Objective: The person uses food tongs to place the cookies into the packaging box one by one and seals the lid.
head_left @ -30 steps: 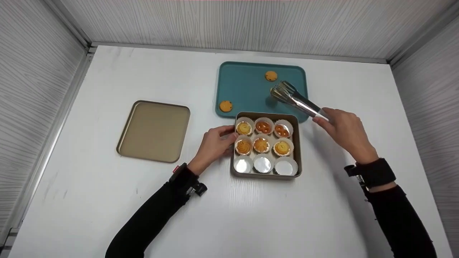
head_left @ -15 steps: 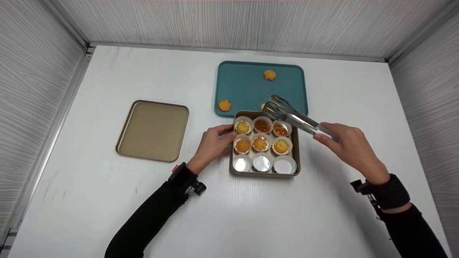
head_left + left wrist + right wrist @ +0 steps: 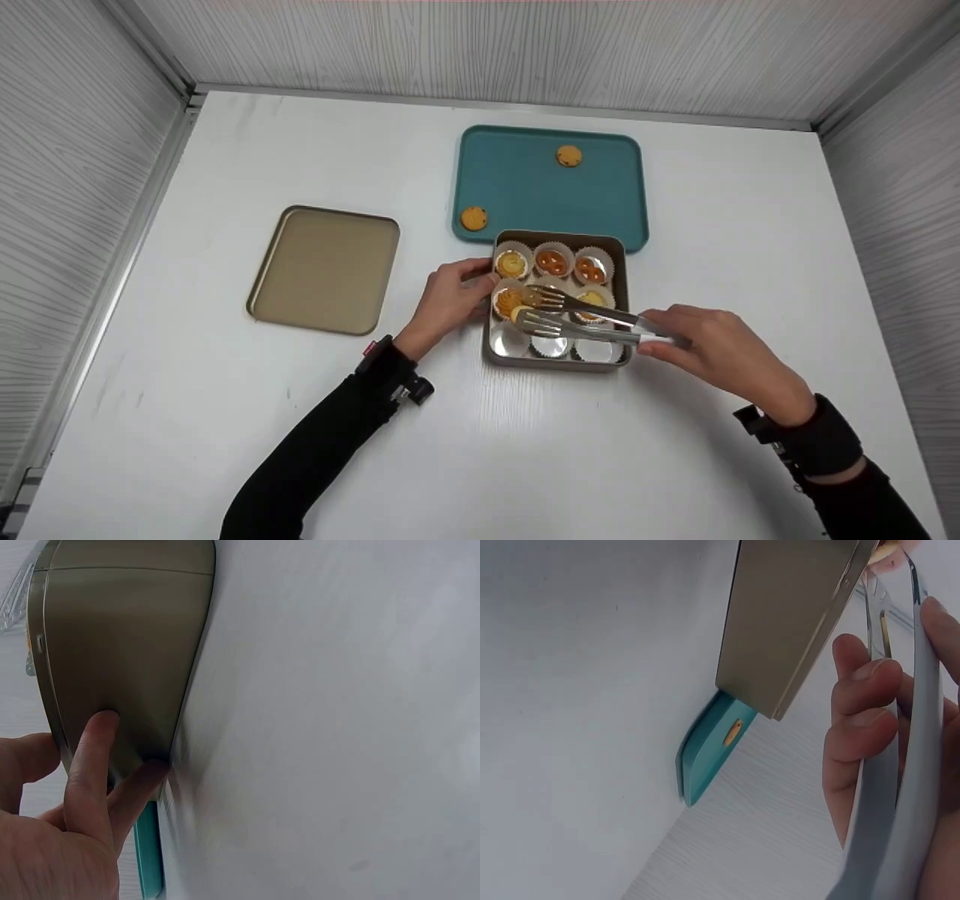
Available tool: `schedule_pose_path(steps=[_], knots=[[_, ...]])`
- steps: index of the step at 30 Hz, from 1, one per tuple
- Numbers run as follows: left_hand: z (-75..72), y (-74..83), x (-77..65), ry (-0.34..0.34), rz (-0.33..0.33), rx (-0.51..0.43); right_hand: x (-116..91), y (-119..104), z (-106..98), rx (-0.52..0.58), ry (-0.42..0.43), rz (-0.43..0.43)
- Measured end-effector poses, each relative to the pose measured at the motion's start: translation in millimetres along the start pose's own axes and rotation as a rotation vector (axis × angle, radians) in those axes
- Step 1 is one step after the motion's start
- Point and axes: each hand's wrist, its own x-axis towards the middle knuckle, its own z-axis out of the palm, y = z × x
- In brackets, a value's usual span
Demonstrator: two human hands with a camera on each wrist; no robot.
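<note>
Transfer of a biscuit between containers, tongs over the tin. The long silver metal tongs have just crossed from the teal rectangular tray, near the far edge of the worktop, to the bronze-coloured, straight-sided metal tin. Between their tips is a small, pale yellow, round biscuit; it has left the tray, where two round, golden-brown cookies remain, one near the far edge and one by the near-left corner. The biscuit now appears above the tin's left half, about where the middle and near rows of white, fluted paper cups meet; contact with a cup cannot be judged. Right hand: fingers wrapped around the tongs, squeezing the arms together. Left hand: fingers against the tin's left outer wall, thumb at the rim, gripping it; tin and hand have hardly shifted. The change suggests that pick-up is complete and placement is not: the biscuit is over the tin but unreleased, with near-row cups showing bare, shiny bases.
</note>
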Motion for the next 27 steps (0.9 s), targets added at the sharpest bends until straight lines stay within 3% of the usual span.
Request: schedule_pose_path(steps=[5, 10, 14, 27], knots=[[0.1, -0.2, -1.1, -0.001, -0.007, -0.009, 3, -5, 2, -0.077, 0.002, -0.067], [0.3, -1.5, -2.5, 0.003, -0.017, -0.015, 6, -10, 6, -0.217, 0.066, -0.210], [0.4, -0.7, -1.3, 0.007, -0.007, -0.017, 8, -14, 8, -0.299, 0.114, -0.277], [0.4, 1.0, -1.3, 0.002, -0.015, -0.042, 17, -16, 8, -0.313, 0.100, -0.345]])
